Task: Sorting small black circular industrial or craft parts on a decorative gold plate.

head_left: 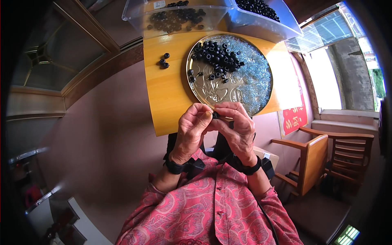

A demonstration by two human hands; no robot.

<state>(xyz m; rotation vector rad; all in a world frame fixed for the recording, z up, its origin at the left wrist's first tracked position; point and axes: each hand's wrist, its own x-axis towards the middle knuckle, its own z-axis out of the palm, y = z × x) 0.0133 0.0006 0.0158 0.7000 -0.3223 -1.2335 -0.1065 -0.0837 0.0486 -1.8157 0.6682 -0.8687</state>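
My left hand [192, 130] and my right hand [237, 126] meet fingertip to fingertip just below the near rim of a round metal tray [212, 94]. Between the fingertips sits a small black bead [215, 115], pinched from both sides. The tray holds a heap of black ring beads [217, 56] at its far side and a spread of small clear bluish beads [254, 80] on its right half. Both wrists wear black bands.
The tray rests on a yellow wooden table [167, 90]. Three loose black beads [164, 61] lie left of it. Two clear plastic bins [179, 16] with black beads stand at the far edge. A wooden chair [322, 159] stands at right.
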